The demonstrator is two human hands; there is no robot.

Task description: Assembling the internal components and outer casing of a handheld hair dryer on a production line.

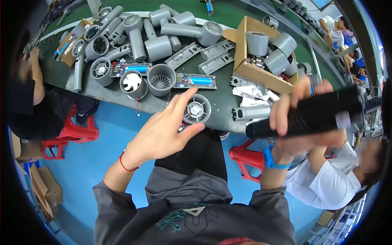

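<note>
My left hand (163,126) reaches over the near table edge, fingers stretched out and thumb apart, with nothing visible between them. Its index finger and thumb lie beside a grey round housing (205,105) with a white-centred fan; I cannot tell whether they touch it. On the right, my right hand (281,116), below a blue wristband, is closed around a long black handheld device (322,112), blurred and of a kind I cannot make out. Behind the left fingertips lies a grey half-shell (212,83) with a circuit board and blue battery.
Grey housings and tubes (159,48) crowd the green table's far side. A cardboard box (241,53) of grey cylinders stands behind my right hand, near white crumpled paper (249,94). A co-worker in white (326,185) sits close at right, another person (36,106) at left.
</note>
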